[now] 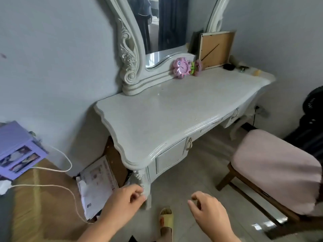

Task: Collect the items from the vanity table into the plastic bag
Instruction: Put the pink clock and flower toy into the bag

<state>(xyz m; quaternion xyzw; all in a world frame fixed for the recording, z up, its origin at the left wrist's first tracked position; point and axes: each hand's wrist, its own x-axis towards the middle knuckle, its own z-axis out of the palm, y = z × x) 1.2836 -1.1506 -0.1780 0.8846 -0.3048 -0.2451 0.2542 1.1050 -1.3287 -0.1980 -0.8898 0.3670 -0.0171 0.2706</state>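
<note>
Entry: both my left hand [125, 198] and right hand [208, 206] hung loosely curled, holding nothing, low before the vanity table [174, 116]; pink flower clock [181, 67] and small oddments remained at its back edge; no plastic bag showed, so I judged collecting unstarted, fetching it next.

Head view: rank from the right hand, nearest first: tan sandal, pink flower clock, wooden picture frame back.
1. Tan sandal, on the floor just left of the right hand.
2. Pink flower clock, mid-tabletop at the mirror base.
3. Wooden picture frame back, far right corner.

Vanity table [174, 119] with pink clock [181, 67]
</note>
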